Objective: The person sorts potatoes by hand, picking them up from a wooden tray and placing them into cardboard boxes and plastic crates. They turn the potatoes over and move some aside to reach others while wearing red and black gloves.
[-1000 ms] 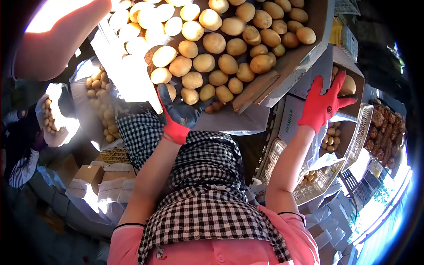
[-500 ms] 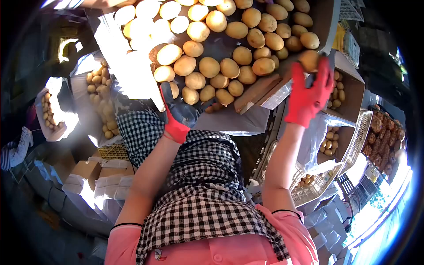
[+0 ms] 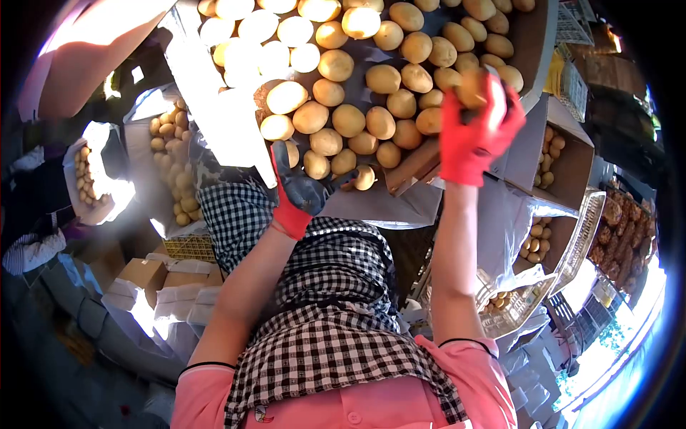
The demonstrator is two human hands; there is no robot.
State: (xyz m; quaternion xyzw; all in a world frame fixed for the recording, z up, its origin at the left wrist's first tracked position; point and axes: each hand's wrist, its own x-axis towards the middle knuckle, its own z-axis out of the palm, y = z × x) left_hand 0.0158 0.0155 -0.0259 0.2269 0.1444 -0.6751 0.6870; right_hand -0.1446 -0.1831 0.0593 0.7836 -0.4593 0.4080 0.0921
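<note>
The right hand (image 3: pixel 475 132), in a red knit glove, is raised over the far edge of the big cardboard tray (image 3: pixel 532 43), its fingers (image 3: pixel 496 100) curled around one smooth, oval, tan fruit (image 3: pixel 471 87). The held fruit sits just beside the rest of the heap, close to the tray's right rim. The left hand (image 3: pixel 300 189) wears a glove with a dark, rubbery-looking palm and a red cuff; it lies at the near lip of the tray among the lowest fruits, and whether its fingers grip anything I cannot tell. The heap of fruits (image 3: pixel 357 79) fills the tray, each round to egg-shaped with matte yellow-brown skin, the ones at the left washed out by sun. A crinkled plastic sheet (image 3: pixel 214 114) lines the tray's left side. To the right stand smaller open cardboard boxes (image 3: pixel 564 154) holding a few of the same fruits, and below them a mesh-walled plastic crate (image 3: pixel 525 304) with a handful more. At far left a plastic-lined box (image 3: pixel 168 164) holds small fruits. Another person's bare arm (image 3: pixel 93 64) crosses the upper left corner
</note>
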